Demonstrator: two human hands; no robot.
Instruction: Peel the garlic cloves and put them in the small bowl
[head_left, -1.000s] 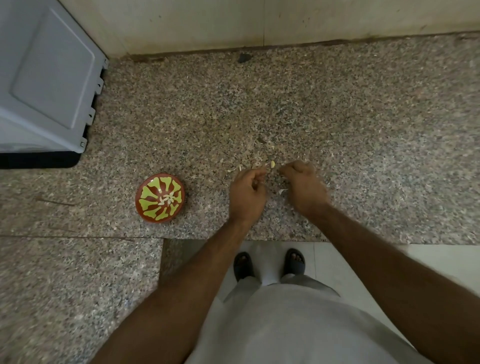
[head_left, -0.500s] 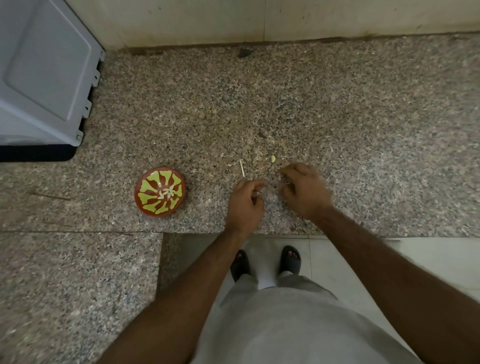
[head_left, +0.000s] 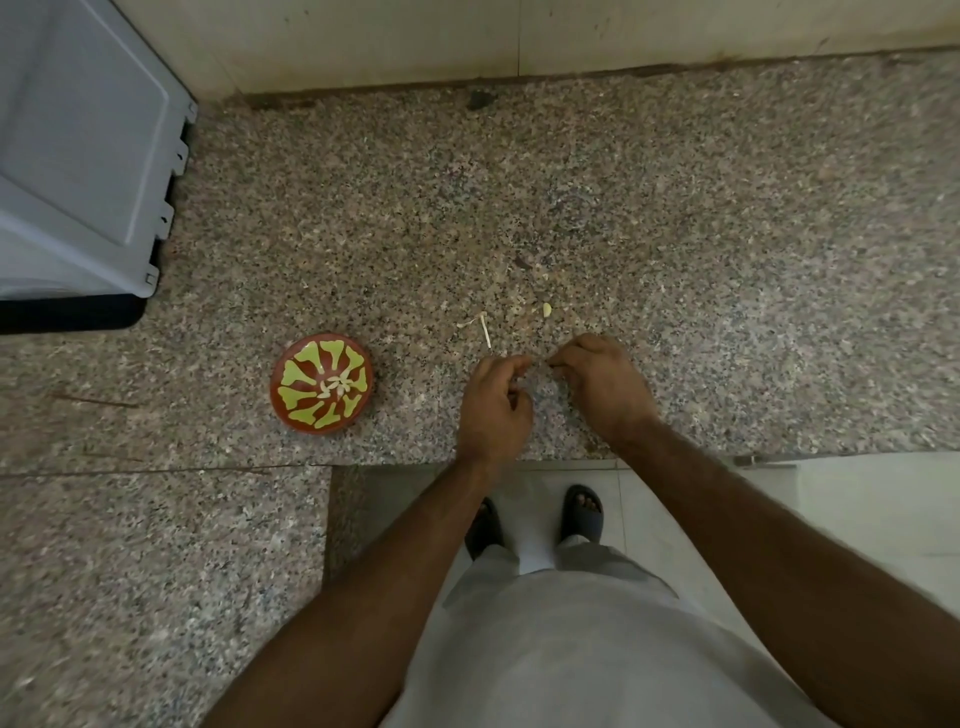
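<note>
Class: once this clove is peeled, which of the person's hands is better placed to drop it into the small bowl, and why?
Probably the left hand. The small bowl sits on the counter to its left, with nothing between; the right hand would have to cross over it.

**A home kitchen counter**

You stand at a speckled granite counter (head_left: 675, 218) that runs back to a pale tiled wall (head_left: 519, 36), with light floor tiles (head_left: 857, 499) under your sandals (head_left: 582, 512). A grey plastic appliance (head_left: 78, 156) sits at the left. A small painted bowl (head_left: 291, 410) and garlic peel scraps (head_left: 485, 327) mark it as a cooking space.
</note>
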